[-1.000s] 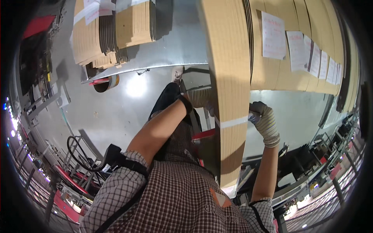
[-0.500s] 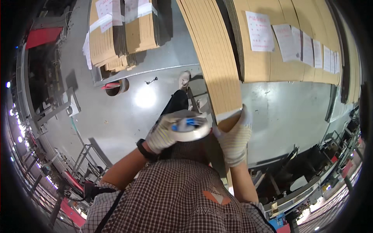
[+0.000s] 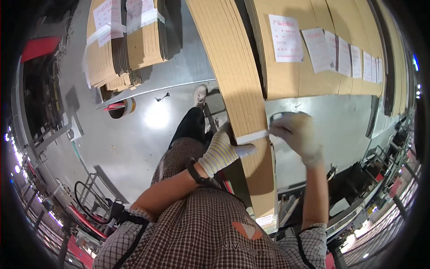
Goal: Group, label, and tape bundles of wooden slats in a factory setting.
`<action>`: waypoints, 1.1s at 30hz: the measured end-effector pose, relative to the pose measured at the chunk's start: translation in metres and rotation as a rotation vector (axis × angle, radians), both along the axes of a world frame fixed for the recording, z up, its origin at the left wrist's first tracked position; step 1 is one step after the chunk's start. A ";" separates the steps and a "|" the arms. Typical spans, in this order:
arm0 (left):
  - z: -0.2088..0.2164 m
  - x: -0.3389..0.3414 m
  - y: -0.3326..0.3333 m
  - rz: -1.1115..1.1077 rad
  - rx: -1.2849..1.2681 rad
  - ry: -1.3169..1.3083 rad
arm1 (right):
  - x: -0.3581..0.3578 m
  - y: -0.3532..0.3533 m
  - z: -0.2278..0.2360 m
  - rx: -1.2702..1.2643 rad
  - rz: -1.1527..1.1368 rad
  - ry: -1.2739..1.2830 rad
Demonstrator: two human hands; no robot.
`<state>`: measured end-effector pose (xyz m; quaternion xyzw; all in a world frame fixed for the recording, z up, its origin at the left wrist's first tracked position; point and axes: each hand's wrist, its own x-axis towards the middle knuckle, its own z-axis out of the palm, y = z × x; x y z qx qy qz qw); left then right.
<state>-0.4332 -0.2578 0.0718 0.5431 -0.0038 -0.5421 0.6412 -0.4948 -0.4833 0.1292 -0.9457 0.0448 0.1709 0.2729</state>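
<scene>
A long bundle of flat brown cardboard strips (image 3: pixel 237 85) slants from the top edge down past my right side. A white band of tape (image 3: pixel 252 136) crosses it. My left hand (image 3: pixel 221 151), in a striped white glove, grips the bundle's left edge, its thumb laid across the top just below the tape; its other fingers are partly hidden. On the opposite edge my right hand (image 3: pixel 296 134), gloved and blurred by motion, has its fingers closed at the tape's right end. A dark curved edge shows beside those fingers, too smeared to name. The tape roll cannot be clearly seen.
Taped cardboard stacks with paper labels (image 3: pixel 145 45) lie at the upper left. Wide cardboard sheets bearing several labels (image 3: pixel 285 38) are at the upper right. A round container (image 3: pixel 123 109) sits on the grey floor. Metal frames stand at both sides.
The tape roll has left my left hand, which now grips the bundle's left edge. My right hand has moved right, off the bundle's end. More of the bundle shows below the tape.
</scene>
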 end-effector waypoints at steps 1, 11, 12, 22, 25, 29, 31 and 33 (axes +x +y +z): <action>0.004 -0.001 -0.008 -0.006 -0.012 -0.014 | -0.009 -0.010 -0.034 0.301 -0.194 -0.058; -0.002 0.047 0.007 -0.105 0.002 -0.171 | 0.015 0.029 0.001 0.366 -0.265 -0.026; -0.009 0.015 0.023 -0.226 0.021 -0.385 | 0.016 0.023 0.005 0.252 -0.168 0.264; -0.013 -0.038 -0.010 0.198 -0.150 -0.025 | -0.025 0.050 -0.031 0.103 -0.263 0.028; 0.000 -0.025 -0.004 0.165 -0.040 -0.045 | -0.032 0.050 -0.004 -0.170 -0.140 -0.124; 0.055 0.007 0.043 -0.062 0.087 -0.313 | -0.018 0.053 0.067 0.132 -0.028 -0.064; 0.087 -0.012 0.066 -0.231 -0.040 -0.138 | -0.028 0.098 0.102 0.064 0.390 0.061; 0.095 -0.017 0.092 -0.287 0.002 -0.045 | -0.018 0.102 0.123 -0.013 0.528 0.100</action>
